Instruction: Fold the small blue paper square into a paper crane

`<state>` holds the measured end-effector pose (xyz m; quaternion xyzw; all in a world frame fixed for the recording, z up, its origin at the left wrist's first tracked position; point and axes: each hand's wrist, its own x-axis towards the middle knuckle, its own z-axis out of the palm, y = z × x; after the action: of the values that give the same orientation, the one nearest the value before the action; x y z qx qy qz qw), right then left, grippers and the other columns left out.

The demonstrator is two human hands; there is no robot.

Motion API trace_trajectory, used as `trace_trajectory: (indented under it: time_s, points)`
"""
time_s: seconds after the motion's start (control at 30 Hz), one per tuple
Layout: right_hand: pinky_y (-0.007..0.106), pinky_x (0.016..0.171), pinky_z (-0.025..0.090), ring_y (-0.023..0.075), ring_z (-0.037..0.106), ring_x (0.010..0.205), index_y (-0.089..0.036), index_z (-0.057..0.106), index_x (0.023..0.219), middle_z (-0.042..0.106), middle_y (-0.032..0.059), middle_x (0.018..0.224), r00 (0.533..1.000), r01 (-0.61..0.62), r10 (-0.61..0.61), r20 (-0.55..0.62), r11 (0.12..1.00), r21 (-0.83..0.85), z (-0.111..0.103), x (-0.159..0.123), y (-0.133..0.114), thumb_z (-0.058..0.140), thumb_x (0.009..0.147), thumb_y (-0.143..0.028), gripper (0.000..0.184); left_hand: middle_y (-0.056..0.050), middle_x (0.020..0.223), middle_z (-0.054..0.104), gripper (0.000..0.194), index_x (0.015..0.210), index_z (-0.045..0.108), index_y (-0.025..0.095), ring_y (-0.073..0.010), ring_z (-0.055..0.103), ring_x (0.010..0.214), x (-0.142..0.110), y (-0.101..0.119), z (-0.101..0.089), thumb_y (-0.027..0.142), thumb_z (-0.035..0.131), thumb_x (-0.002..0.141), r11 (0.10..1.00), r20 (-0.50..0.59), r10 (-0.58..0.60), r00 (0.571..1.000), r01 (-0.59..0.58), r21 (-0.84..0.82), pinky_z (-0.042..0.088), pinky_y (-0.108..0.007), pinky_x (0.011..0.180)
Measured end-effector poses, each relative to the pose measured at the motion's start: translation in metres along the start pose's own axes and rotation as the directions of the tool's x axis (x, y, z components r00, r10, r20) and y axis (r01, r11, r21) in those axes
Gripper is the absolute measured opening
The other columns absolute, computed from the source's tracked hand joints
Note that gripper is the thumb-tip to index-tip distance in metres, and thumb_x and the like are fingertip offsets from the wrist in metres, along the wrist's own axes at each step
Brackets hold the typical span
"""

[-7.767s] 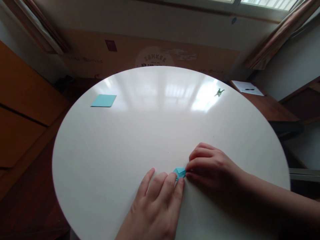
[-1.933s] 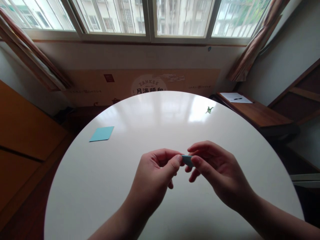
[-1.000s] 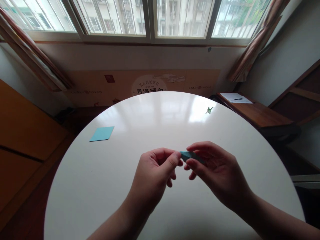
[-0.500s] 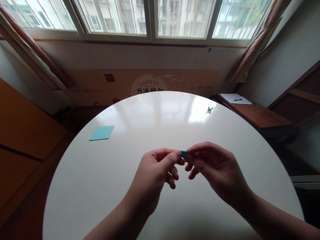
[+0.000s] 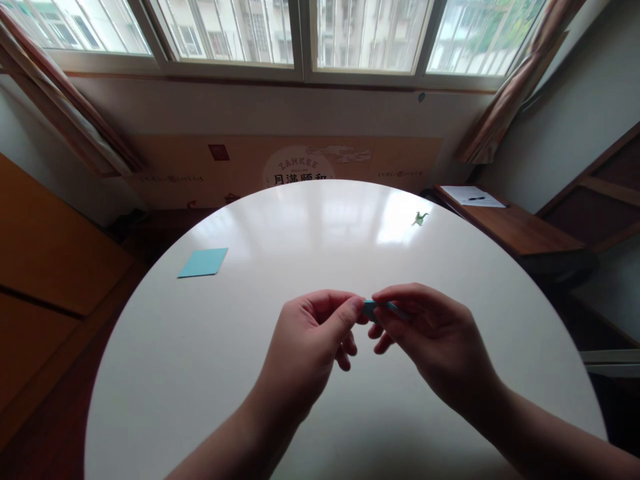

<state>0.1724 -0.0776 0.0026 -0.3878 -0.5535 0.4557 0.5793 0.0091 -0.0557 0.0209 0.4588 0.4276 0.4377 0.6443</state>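
A small folded piece of blue paper [image 5: 369, 309] is held above the table between both hands, mostly covered by fingers. My left hand [image 5: 313, 340] pinches its left end between thumb and forefinger. On the other side, my right hand [image 5: 433, 330] grips it with thumb and forefinger, and a thin blue strip shows between those fingers. The other fingers of both hands curl loosely below. Farther off to the left, a flat stack or sheet of light blue square paper [image 5: 203, 263] lies on the table.
The round white table [image 5: 200, 360] fills the middle. A small green folded paper figure [image 5: 419, 219], like a crane, stands near its far right edge. Beyond it, a wooden side table [image 5: 535, 230] bears white paper [image 5: 460, 194] and a pen [image 5: 477, 198]. An orange cabinet [image 5: 45, 247] stands left.
Both hands keep their pinch on the folded blue paper. The left hand has shifted very slightly up, and a little more of the blue strip shows at the right fingers.
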Motion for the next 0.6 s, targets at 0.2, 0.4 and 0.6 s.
trace_trajectory:
  time_s: [0.2, 0.4, 0.6]
  points:
    - [0.026, 0.054, 0.064, 0.0165, 0.071, 0.072, -0.020, 0.066, 0.109, 0.073, 0.0039, 0.082, 0.991, -0.133, 0.130, 0.044, 0.988, 0.075, -0.0021, 0.0035, -0.0002, 0.072, 0.090, -0.030, 0.022, 0.001, 0.055, 0.062, 0.019, 0.086, 0.077, 0.014, -0.0083, 0.049, 0.048, -0.0018, 0.0004, 0.0013, 0.033, 0.072, 0.086, 0.994, -0.022, 0.045, 0.999, -0.042, 0.102, 0.042, -0.015, 0.041]
    - [0.024, 0.050, 0.062, 0.0159, 0.069, 0.068, -0.016, 0.069, 0.089, 0.069, 0.0038, 0.078, 0.981, -0.192, 0.189, 0.046, 0.977, 0.088, -0.0027, 0.0046, -0.0011, 0.072, 0.090, -0.035, 0.019, 0.000, 0.060, 0.065, 0.020, 0.087, 0.076, 0.015, -0.0089, 0.049, 0.049, -0.0037, -0.0001, 0.0031, 0.034, 0.071, 0.086, 0.980, -0.039, 0.070, 0.997, -0.061, 0.191, 0.042, -0.016, 0.041]
    - [0.023, 0.051, 0.062, 0.0148, 0.069, 0.065, -0.015, 0.069, 0.084, 0.068, 0.0028, 0.072, 0.988, -0.155, 0.154, 0.017, 0.987, 0.039, -0.0016, 0.0052, -0.0021, 0.072, 0.089, -0.031, 0.018, -0.002, 0.064, 0.067, 0.023, 0.087, 0.076, 0.015, -0.0098, 0.049, 0.050, -0.0021, -0.0015, 0.0033, 0.037, 0.068, 0.087, 0.975, -0.016, 0.050, 0.999, -0.045, 0.216, 0.040, -0.018, 0.042]
